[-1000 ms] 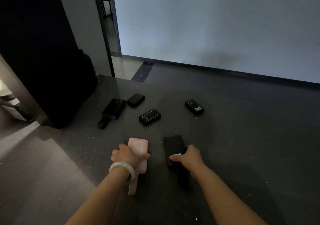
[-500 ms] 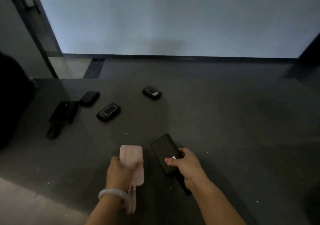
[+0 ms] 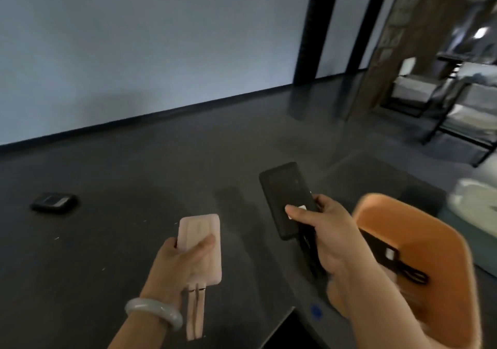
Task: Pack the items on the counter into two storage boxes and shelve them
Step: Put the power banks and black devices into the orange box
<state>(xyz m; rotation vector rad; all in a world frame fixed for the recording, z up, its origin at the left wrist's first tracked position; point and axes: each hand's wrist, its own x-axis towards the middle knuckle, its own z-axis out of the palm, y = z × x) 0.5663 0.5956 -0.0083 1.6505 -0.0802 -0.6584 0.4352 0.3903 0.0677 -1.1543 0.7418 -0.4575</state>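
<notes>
Head view: left hand (image 3: pixel 185 260) fingers clamp a pink power bank (image 3: pixel 200 241), right hand (image 3: pixel 330 230) fingers a black power bank (image 3: pixel 285 198). The orange box (image 3: pixel 430 230) holds one black pack (image 3: pixel 387 254). Another device (image 3: pixel 53 203) lies unpacked on the table (image 3: pixel 134 176).

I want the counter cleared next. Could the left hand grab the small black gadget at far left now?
Probably not yet: the left hand grips the pink power bank, so its fingers are taken. The counter between it and the small black gadget looks bare, so the path itself seems free.

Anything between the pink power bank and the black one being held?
Nothing; the head view shows only bare counter between the pink power bank and the black power bank.
</notes>
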